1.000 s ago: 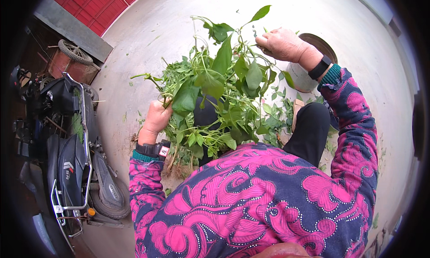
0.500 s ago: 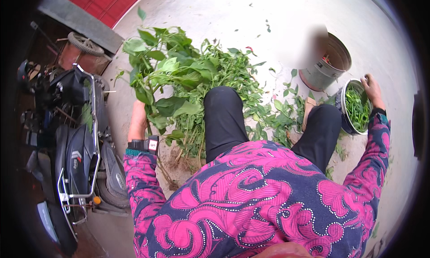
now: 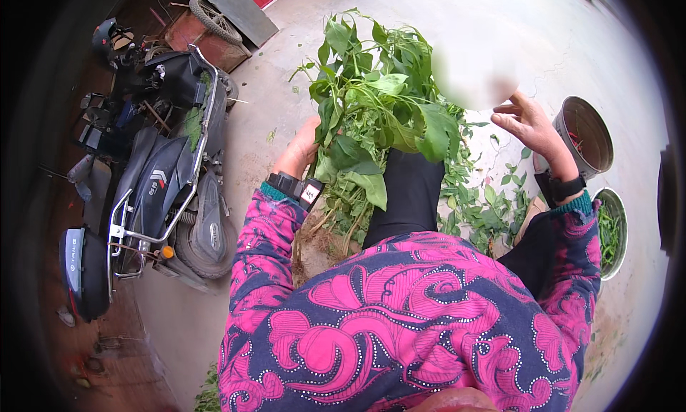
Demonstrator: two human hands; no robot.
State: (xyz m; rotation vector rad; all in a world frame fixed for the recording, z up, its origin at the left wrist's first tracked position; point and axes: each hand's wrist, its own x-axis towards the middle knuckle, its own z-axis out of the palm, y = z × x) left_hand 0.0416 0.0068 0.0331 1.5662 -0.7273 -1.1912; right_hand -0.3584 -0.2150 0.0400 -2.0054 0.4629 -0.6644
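Observation:
My left hand (image 3: 301, 146) is closed round the stem of a leafy green pepper plant (image 3: 379, 90), held up over the pile. Its broad leaves hang over my dark-trousered knee (image 3: 407, 197) and hide part of my fingers. To the right my right hand (image 3: 532, 130) is raised over the floor, fingers apart and holding nothing; a blurred patch lies near its fingertips. Just right of that hand stands a metal bucket (image 3: 607, 144) with a few red bits inside. Below it, partly behind my right sleeve, is a round pail (image 3: 620, 262) of slim green peppers (image 3: 609, 233).
Pulled plants with roots (image 3: 343, 222) lie beneath the held one. Loose leaves (image 3: 486, 205) are strewn over the pale concrete floor. A dark motorbike (image 3: 153, 176) with silver rails stands at the left, a spoked wheel (image 3: 214, 20) beyond it.
My right hand has left the pail of green peppers and moved left, toward the plant. My left hand still grips the plant. The whole view has swung to the left.

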